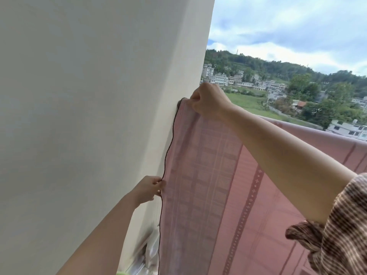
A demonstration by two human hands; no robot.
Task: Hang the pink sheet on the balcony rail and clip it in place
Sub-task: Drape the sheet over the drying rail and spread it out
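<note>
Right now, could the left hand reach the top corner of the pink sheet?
Probably yes. The left hand pinches the edge of the pink sheet lower down, beside the wall, with open space along that edge up to the top corner. The right hand grips that corner, though.

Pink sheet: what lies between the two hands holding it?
In the head view, only the dark-hemmed edge of the pink patterned sheet runs from the right hand down to the left hand.

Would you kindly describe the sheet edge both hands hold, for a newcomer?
Find the cream wall on the left. Beside it hangs the pink sheet; its wall-side edge runs from the right hand to the left hand. Its thin dark wavy hem differs from the pale stripes.
</note>
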